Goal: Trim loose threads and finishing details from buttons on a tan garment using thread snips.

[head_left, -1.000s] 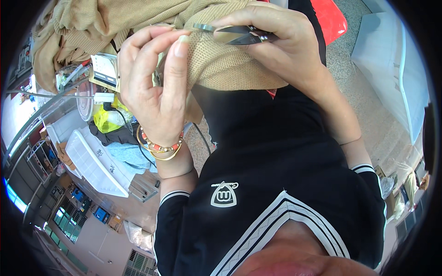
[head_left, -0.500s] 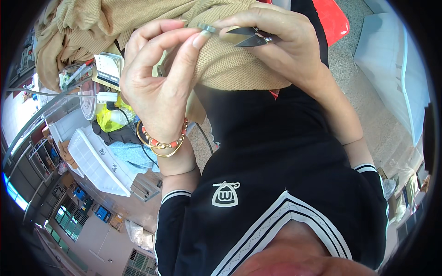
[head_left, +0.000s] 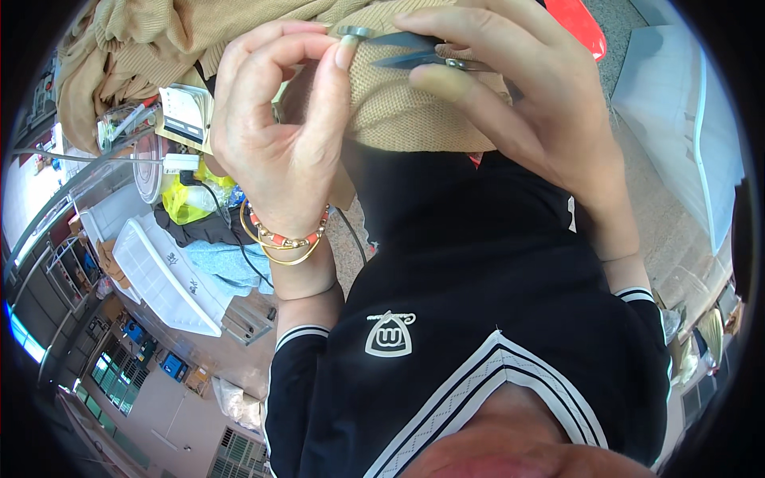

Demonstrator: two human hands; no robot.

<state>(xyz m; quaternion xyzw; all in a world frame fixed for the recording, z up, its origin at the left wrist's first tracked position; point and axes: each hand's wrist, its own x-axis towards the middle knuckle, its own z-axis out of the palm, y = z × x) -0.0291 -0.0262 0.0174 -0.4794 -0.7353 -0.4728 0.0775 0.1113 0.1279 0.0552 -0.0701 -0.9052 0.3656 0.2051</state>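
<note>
A small round greyish-green button (head_left: 355,32) is pinched between the thumb and finger of my left hand (head_left: 275,139). Just right of it, thread snips (head_left: 410,60) lie in my right hand (head_left: 550,103), their two dark blades parted and pointing left at the button. My right thumb and fingers rest around the snips, partly covering them. Any thread at the button is too fine to make out. Beneath both hands, beige knitted fabric (head_left: 414,119) lies across my lap.
More beige knitwear (head_left: 151,48) is heaped at the far left. Below it are a paper booklet (head_left: 187,111), a yellow plastic bag (head_left: 185,199), a cable and a white plastic bin (head_left: 163,279). A translucent bin (head_left: 673,119) stands at the right, near a red stool (head_left: 578,28).
My right fingertips have drawn back from the button and my right hand has shifted right and spread. The snips' blade tips have moved left, closer to the button. My left hand keeps its pinch.
</note>
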